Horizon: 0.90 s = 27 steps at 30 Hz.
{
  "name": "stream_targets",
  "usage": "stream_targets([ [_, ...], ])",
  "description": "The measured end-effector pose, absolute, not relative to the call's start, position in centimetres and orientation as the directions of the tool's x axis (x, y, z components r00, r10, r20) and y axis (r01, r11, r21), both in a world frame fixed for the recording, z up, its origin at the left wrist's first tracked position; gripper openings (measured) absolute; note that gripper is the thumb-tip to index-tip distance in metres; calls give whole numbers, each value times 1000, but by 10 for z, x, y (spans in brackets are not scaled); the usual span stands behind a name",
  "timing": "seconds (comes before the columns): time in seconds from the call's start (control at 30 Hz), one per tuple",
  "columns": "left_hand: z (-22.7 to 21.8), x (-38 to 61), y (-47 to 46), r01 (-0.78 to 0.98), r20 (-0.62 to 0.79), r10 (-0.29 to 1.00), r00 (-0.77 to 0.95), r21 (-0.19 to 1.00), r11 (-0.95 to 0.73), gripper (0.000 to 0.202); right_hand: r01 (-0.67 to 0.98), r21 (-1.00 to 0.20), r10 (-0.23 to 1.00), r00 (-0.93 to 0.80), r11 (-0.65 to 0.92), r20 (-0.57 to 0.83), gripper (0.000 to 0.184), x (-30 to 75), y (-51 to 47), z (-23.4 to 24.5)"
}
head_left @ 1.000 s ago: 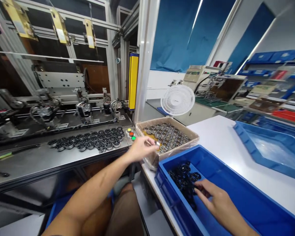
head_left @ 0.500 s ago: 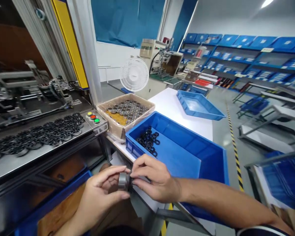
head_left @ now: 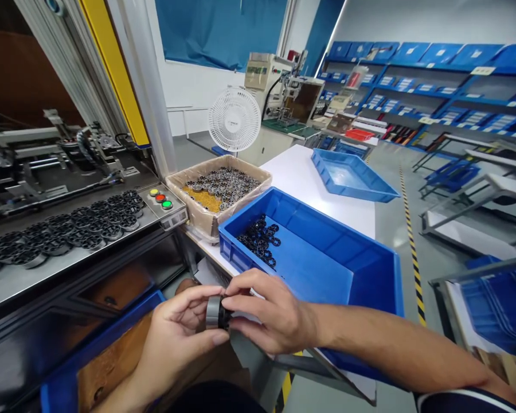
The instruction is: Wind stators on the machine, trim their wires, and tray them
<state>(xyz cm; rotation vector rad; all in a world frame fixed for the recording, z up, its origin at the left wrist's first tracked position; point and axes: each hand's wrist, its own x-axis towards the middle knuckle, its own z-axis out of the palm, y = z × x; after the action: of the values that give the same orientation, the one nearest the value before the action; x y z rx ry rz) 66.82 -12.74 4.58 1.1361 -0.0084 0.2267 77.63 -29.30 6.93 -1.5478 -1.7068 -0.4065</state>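
My left hand is closed around a short grey metal ring, thumb below and fingers above. A black plastic piece sits against the ring's right side. The fingertips of my right hand pinch this black piece, partly hiding it. Both hands are in front of a deep blue bin, in which a heap of small black plastic pieces lies at the left end.
Left of the bin stands a plastic-lined carton of ring-shaped parts. Rows of black-and-grey rings cover the machine ledge beside push buttons. A shallow blue tray and a white fan are farther back. Below left is another blue container.
My view has tilted down slightly. The black piece now shows more plainly against the ring, and my right fingers have shifted a little left along it.
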Motion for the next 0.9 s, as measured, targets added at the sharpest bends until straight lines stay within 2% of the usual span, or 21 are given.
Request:
stream_targets([
  [0.07, 45, 668, -125, -185, 133, 153, 979, 895, 405, 50, 959, -208, 680, 22, 193, 733, 34, 778, -293, 68],
  [0.17, 44, 667, -124, -177, 137, 124, 983, 896, 407, 52, 958, -216, 675, 33, 189, 737, 39, 779, -292, 67],
  [0.43, 44, 668, -130, -133, 65, 169, 983, 893, 431, 49, 967, -176, 685, 2, 184, 729, 26, 780, -293, 69],
  [0.6, 43, 668, -127, -58, -1, 143, 990, 910, 410, 50, 979, -33, 652, -107, 199, 751, 26, 782, -293, 72],
  [0.77, 43, 657, -135, 34, -136, 295, 946, 944, 327, 45, 989, 42, 620, -121, 140, 776, 29, 780, -291, 70],
  [0.9, 37, 648, -144, 35, -97, 360, 928, 984, 175, 48, 986, 160, 629, -159, 56, 761, 28, 778, -290, 63],
])
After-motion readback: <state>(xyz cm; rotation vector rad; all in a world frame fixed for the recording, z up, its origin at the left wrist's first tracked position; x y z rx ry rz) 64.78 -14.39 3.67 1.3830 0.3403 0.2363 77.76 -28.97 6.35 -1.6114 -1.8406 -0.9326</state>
